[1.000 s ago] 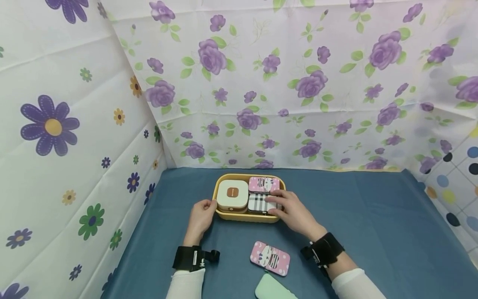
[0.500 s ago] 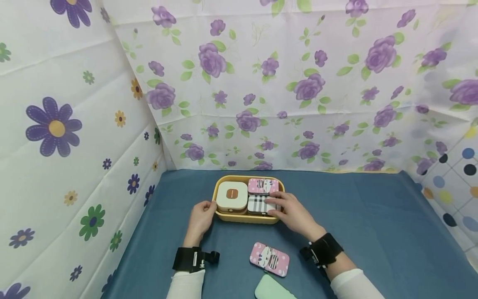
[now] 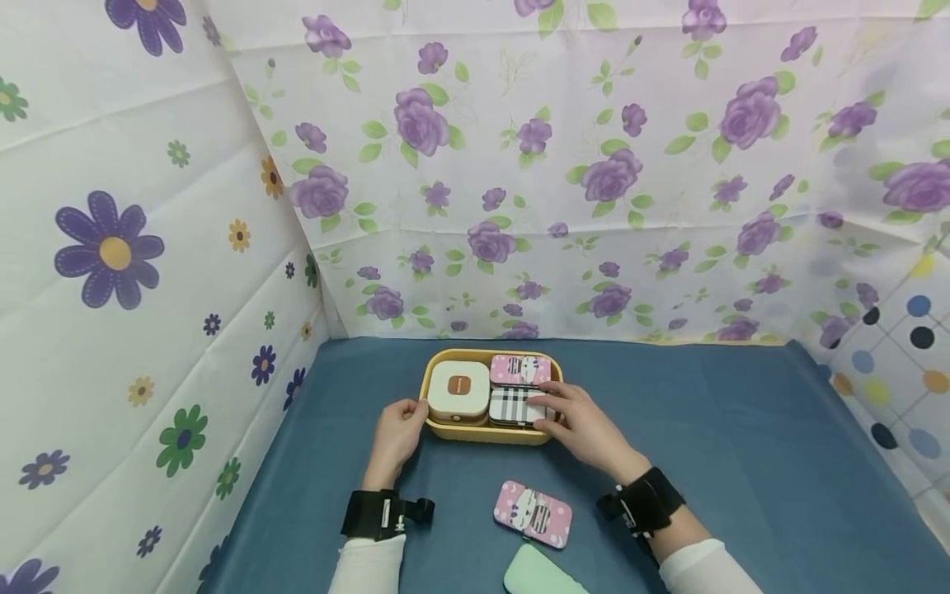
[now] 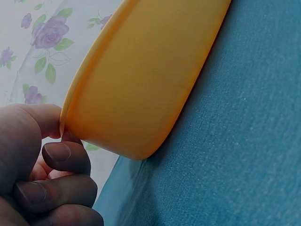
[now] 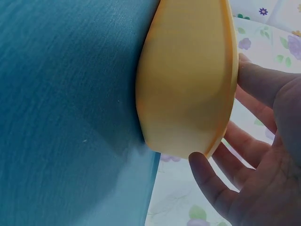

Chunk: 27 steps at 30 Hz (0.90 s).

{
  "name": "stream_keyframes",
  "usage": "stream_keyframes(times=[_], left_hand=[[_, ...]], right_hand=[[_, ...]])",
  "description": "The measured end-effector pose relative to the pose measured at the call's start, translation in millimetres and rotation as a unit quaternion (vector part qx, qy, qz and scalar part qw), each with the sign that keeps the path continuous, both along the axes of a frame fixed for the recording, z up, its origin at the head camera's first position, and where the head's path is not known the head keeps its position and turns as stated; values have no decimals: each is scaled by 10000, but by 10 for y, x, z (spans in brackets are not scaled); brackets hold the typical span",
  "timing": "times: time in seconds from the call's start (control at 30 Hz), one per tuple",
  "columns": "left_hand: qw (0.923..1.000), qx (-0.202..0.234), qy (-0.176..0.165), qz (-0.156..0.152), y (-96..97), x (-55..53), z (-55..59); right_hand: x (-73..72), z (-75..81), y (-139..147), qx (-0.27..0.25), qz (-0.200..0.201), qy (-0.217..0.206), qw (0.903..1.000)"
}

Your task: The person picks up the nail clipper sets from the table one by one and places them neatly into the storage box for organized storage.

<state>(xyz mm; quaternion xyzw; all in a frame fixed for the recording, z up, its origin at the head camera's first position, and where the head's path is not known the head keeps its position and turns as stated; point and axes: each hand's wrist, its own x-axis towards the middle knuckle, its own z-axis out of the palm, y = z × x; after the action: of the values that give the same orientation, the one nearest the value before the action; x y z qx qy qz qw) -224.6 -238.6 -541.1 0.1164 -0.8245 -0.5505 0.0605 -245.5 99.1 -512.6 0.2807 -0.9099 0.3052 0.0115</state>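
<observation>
My left hand (image 3: 397,433) pinches the rim of a yellow tray (image 3: 490,438) at its left end, thumb and forefinger on the edge. Inside the tray, a cream square case (image 3: 470,398) with a brown label fills the left side. To its right lie a pink cartoon tin (image 3: 510,369) at the back and a black-and-white plaid tin (image 3: 510,406) in front. Over the tray's right end reaches my right hand (image 3: 588,426), its spread fingertips on the plaid tin. In the right wrist view its thumb (image 5: 261,80) lies over the rim and the little finger stays outside.
On the blue tablecloth (image 3: 705,462), in front of the tray, lie another pink cartoon tin (image 3: 533,515) and a mint-green rounded case (image 3: 542,572), cut off by the frame's lower edge. A flowered curtain (image 3: 519,165) stands behind; more patterned sheets flank the table.
The head view has shifted a little. Both hands keep their places at the tray, and the tins have not visibly moved.
</observation>
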Motion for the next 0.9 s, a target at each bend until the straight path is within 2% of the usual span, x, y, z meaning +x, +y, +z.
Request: stream_keyframes(times=[0.27, 0.5, 0.67, 0.9], left_hand=[[10000, -20, -35, -26, 0, 12, 14], [9999, 28, 17, -99, -14, 2, 24], [9999, 30, -34, -107, -19, 21, 31], [9999, 10, -58, -115, -7, 12, 47]], right_hand=[[41, -7, 64, -179, -159, 122, 9996], [75, -60, 133, -865, -832, -120, 9927], [156, -77, 166, -891, -1069, -162, 9901], [356, -63, 212, -723, -1247, -306, 9891]])
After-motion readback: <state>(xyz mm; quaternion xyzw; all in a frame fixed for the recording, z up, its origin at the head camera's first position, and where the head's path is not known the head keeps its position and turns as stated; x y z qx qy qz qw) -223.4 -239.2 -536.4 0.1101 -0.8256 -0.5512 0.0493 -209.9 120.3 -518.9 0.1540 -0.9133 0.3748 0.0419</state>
